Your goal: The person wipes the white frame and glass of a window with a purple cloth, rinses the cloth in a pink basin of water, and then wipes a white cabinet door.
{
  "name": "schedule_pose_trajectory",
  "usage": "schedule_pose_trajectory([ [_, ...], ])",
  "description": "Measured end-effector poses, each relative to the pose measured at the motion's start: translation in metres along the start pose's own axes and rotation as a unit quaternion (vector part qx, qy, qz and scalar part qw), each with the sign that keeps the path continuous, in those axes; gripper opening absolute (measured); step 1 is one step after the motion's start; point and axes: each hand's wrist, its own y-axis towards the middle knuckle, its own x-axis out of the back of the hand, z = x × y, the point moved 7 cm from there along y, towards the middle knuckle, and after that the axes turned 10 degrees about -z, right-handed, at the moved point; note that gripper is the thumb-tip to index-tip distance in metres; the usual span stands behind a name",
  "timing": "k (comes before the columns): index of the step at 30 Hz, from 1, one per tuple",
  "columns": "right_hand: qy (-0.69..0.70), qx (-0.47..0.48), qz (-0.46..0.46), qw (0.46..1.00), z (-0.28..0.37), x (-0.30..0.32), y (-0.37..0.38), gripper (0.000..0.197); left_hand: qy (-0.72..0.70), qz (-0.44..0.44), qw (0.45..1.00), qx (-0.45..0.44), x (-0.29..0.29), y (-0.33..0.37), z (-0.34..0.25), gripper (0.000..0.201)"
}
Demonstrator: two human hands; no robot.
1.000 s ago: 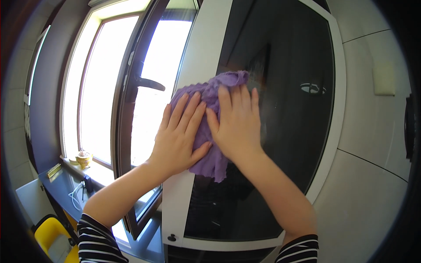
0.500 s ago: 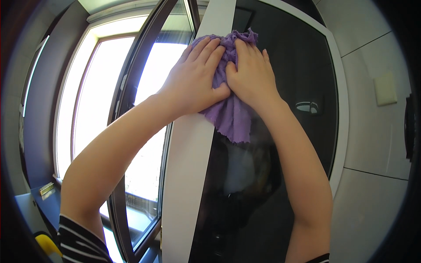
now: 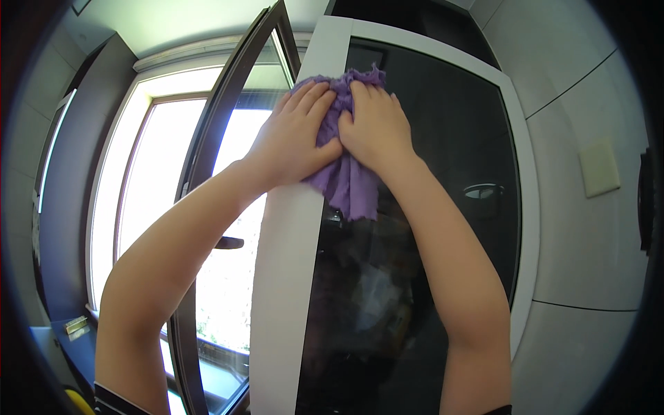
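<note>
Both my hands press a crumpled purple cloth [image 3: 351, 191] against the upper left part of a tall door with a white frame [image 3: 285, 277] and a dark glossy panel [image 3: 456, 117]. The cloth spans the left frame strip and the panel's edge, its frayed lower end hanging below my palms. On the cloth's left side lies my left hand [image 3: 294, 138], fingers close together and pointing up. My right hand [image 3: 379, 131] covers its right side, thumb toward the left hand. The cloth bunches up between the two hands.
At the left, a dark-framed window sash [image 3: 207, 124] stands swung open close to my left forearm, and a dark handle [image 3: 230, 243] shows beside it. Beyond is a bright window [image 3: 162, 166]. A dark cabinet panel [image 3: 83, 180] stands far left. Light wall tiles with a switch plate [image 3: 600, 168] are at the right.
The view has tilted upward, showing the door's top edge and more ceiling. My hands and the cloth appear a little farther left and lower in the picture, still pressed on the door.
</note>
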Motion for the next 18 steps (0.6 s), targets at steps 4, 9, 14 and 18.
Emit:
schedule_pose_trajectory([
  [4,0.038,0.051,0.021,0.998,0.021,0.035,-0.043,0.035,-0.086,0.037,0.996,-0.013,0.024,-0.041,-0.028,0.067],
  [9,0.12,0.08,0.067,0.987,0.061,0.057,-0.083,0.038,-0.054,0.167,0.984,-0.026,0.067,-0.096,-0.067,0.069],
  [14,0.055,0.088,-0.041,0.994,0.035,0.028,-0.058,0.043,-0.028,0.149,0.988,-0.014,0.041,-0.077,-0.054,0.079],
  [18,0.012,0.058,-0.035,0.998,0.01,-0.008,-0.006,0.043,0.02,0.059,0.998,0.022,0.014,-0.033,-0.029,0.072],
])
